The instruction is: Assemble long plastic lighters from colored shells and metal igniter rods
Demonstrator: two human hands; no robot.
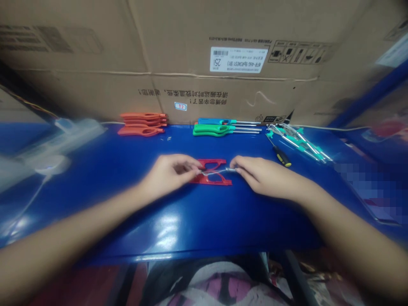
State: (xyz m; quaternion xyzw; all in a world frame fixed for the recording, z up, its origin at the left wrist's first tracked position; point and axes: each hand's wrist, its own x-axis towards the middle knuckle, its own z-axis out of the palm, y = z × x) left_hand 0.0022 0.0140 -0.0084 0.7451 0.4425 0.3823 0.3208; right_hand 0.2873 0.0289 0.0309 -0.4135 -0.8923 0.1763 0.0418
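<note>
Two red plastic lighter-handle shells [219,180] lie side by side in the middle of the blue table, hollow sides showing. Above them a thin pale wire [214,172] stretches between my hands. My left hand [174,172] pinches the wire's left end between thumb and finger, beside the shells; a small dark part at its fingertips is too small to name. On the other side, my right hand [258,172] is closed on a silvery metal tube [230,169], from which the wire comes out. Most of that tube is hidden by the fingers.
Orange handles [143,124] are stacked at the back left. Green and blue long-nosed lighters [219,128] lie at the back centre. A yellow-black screwdriver [282,156] and several metal tubes with green parts [301,142] lie right. A cardboard wall [178,51] closes the back.
</note>
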